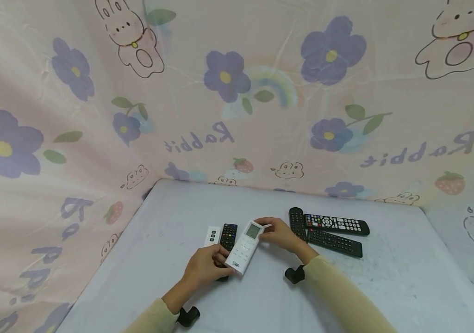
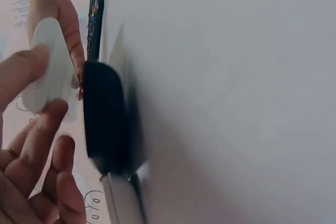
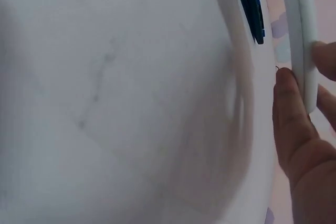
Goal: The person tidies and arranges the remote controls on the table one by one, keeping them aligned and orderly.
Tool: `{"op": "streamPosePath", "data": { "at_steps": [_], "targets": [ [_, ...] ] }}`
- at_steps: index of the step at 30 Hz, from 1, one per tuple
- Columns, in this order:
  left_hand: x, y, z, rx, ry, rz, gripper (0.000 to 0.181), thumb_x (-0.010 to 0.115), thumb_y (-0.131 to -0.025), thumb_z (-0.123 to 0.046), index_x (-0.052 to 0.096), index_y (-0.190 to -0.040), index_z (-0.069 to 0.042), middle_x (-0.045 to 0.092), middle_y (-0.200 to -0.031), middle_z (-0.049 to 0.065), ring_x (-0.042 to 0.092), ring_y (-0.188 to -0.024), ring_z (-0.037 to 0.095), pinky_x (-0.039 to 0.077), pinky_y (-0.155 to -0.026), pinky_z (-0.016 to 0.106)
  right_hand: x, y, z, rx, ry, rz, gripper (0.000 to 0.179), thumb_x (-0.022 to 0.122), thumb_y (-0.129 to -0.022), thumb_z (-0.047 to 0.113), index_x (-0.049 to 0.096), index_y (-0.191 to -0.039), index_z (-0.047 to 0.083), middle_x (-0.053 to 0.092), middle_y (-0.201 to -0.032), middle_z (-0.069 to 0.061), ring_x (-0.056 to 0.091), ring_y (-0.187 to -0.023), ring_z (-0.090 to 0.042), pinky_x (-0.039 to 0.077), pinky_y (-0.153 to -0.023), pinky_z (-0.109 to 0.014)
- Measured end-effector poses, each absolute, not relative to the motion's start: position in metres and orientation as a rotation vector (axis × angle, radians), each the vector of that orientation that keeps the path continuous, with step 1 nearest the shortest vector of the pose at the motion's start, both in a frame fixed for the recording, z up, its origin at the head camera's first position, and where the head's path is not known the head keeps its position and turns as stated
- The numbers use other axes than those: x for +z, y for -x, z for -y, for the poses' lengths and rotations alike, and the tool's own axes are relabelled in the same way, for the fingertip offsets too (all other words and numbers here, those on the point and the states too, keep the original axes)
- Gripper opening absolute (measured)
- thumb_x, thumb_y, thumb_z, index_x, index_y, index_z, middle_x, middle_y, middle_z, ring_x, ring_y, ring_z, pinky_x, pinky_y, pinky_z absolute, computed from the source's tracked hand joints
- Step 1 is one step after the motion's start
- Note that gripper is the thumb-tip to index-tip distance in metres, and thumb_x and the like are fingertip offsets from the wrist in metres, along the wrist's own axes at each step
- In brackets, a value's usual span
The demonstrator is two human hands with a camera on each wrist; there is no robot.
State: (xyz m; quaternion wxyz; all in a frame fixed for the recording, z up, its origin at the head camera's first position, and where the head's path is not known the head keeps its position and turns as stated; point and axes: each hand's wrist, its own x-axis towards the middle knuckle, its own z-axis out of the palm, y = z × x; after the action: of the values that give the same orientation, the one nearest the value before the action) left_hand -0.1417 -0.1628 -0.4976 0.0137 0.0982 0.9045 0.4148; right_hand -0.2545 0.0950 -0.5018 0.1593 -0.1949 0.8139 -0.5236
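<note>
A white air conditioner remote (image 1: 245,247) with a small grey display is held tilted above the table. The left hand (image 1: 205,266) pinches its lower end between thumb and fingers, and the left wrist view shows that end of the remote (image 2: 50,72) edge-on. At the display end, the right hand (image 1: 280,235) grips it; in the right wrist view the thumb and fingers (image 3: 291,114) lie on opposite faces. Beneath and to the left lie a black remote (image 1: 229,233), partly covered by the left hand and white remote, and a smaller white remote (image 1: 212,235) beside it.
Right of the hands lie three more black remotes: one upright in view (image 1: 297,222), one slanting along the back (image 1: 337,224) and one in front (image 1: 334,243). They rest on a white-covered table (image 1: 408,277). A patterned curtain (image 1: 262,125) rises behind and at the sides.
</note>
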Motion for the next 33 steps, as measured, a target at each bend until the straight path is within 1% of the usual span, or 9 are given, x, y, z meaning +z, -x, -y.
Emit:
{"op": "streamPosePath", "data": {
  "at_steps": [3, 7, 12, 20, 29, 33],
  "targets": [
    [-0.499, 0.139, 0.162, 1.245, -0.283, -2.878, 0.034, 0.088, -0.065, -0.034, 0.068, -0.089, -0.022, 0.068, -0.076, -0.016, 0.059, -0.068, -0.002, 0.046, -0.06, 0.018, -0.504, 0.256, -0.091, -1.474, 0.553, -2.348, 0.048, 0.072, -0.081, 0.006, 0.06, -0.127, 0.005, 0.063, -0.123, -0.014, 0.064, -0.099, -0.021, 0.052, -0.08, -0.03],
    [-0.499, 0.137, 0.16, 1.178, -0.236, -2.935, 0.034, 0.089, -0.063, -0.038, 0.069, -0.085, -0.023, 0.065, -0.073, -0.017, 0.056, -0.065, -0.003, 0.044, -0.059, 0.017, -0.504, 0.257, -0.083, -1.451, 0.544, -2.379, 0.046, 0.072, -0.082, 0.007, 0.06, -0.126, 0.003, 0.064, -0.121, -0.014, 0.064, -0.098, -0.02, 0.053, -0.08, -0.03],
    [-0.498, 0.135, 0.157, 1.093, -0.192, -2.987, 0.035, 0.088, -0.06, -0.043, 0.07, -0.082, -0.025, 0.061, -0.069, -0.018, 0.051, -0.061, -0.002, 0.04, -0.056, 0.018, -0.503, 0.257, -0.077, -1.426, 0.498, -2.401, 0.045, 0.072, -0.082, 0.006, 0.061, -0.125, 0.006, 0.063, -0.122, -0.013, 0.064, -0.098, -0.019, 0.054, -0.078, -0.032],
    [-0.5, 0.133, 0.15, 0.988, -0.192, -3.033, 0.034, 0.089, -0.058, -0.044, 0.071, -0.079, -0.025, 0.059, -0.065, -0.021, 0.051, -0.064, -0.003, 0.039, -0.058, 0.018, -0.503, 0.257, -0.075, -1.384, 0.458, -2.4, 0.046, 0.072, -0.08, 0.005, 0.062, -0.124, 0.007, 0.059, -0.123, -0.013, 0.061, -0.099, -0.02, 0.054, -0.077, -0.033],
    [-0.499, 0.131, 0.147, 0.96, -0.113, -3.07, 0.037, 0.088, -0.058, -0.047, 0.071, -0.08, -0.024, 0.06, -0.063, -0.021, 0.051, -0.06, -0.004, 0.039, -0.054, 0.018, -0.506, 0.26, -0.073, -1.385, 0.497, -2.387, 0.048, 0.073, -0.08, 0.005, 0.061, -0.127, 0.006, 0.058, -0.121, -0.013, 0.056, -0.084, -0.016, 0.047, -0.067, -0.028],
    [-0.5, 0.132, 0.146, 0.971, -0.096, -3.063, 0.037, 0.088, -0.057, -0.047, 0.071, -0.08, -0.024, 0.059, -0.062, -0.021, 0.051, -0.059, -0.003, 0.039, -0.054, 0.019, -0.507, 0.26, -0.072, -1.391, 0.478, -2.38, 0.048, 0.072, -0.08, 0.004, 0.061, -0.127, 0.007, 0.059, -0.12, -0.011, 0.055, -0.084, -0.016, 0.047, -0.068, -0.027]
  ]
}}
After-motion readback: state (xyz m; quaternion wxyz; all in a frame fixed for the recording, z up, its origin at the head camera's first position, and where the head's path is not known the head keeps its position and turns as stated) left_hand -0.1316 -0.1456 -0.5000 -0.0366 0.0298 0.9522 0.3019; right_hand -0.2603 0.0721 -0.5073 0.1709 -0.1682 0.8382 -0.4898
